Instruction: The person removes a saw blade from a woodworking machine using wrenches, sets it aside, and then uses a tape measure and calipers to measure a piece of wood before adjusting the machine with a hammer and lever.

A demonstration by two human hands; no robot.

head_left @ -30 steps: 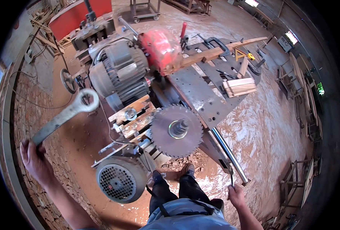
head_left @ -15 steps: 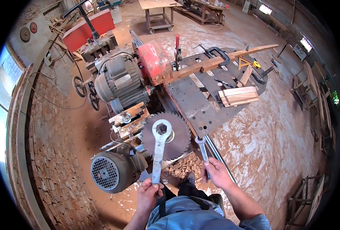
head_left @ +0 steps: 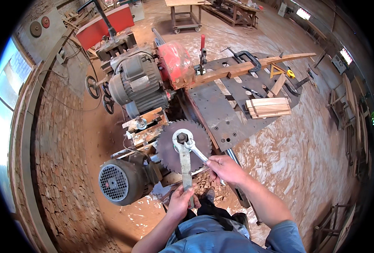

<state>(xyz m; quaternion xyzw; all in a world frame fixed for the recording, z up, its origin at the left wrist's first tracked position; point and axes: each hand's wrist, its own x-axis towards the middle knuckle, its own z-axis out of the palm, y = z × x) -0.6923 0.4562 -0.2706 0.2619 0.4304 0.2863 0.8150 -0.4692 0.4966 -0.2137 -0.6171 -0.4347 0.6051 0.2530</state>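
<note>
In front of me a round saw blade (head_left: pixel 166 145) stands mounted on the machine, with a bolt or nut (head_left: pixel 182 137) at its centre. My left hand (head_left: pixel 183 199) is closed round the lower end of a long flat ring spanner (head_left: pixel 185 168), whose ring sits around the centre bolt. My right hand (head_left: pixel 225 169) grips a smaller open-ended wrench (head_left: pixel 200 155). That wrench's jaw reaches the ring of the long spanner, right beside the bolt; whether it bites on the nut I cannot tell.
Beyond the blade are a large motor (head_left: pixel 138 80), a red guard (head_left: pixel 174 61) and a steel table (head_left: pixel 214 114). On the table lie a clamped wooden beam (head_left: pixel 237 69), wooden slats (head_left: pixel 269 108) and a yellow tape measure (head_left: pixel 291 74). Another motor (head_left: pixel 114 181) sits low on the left.
My right hand has brought its wrench leftward from the table corner to the blade's centre. My left hand has shifted right, and the long spanner now stands closer to upright. The view has shifted slightly.
</note>
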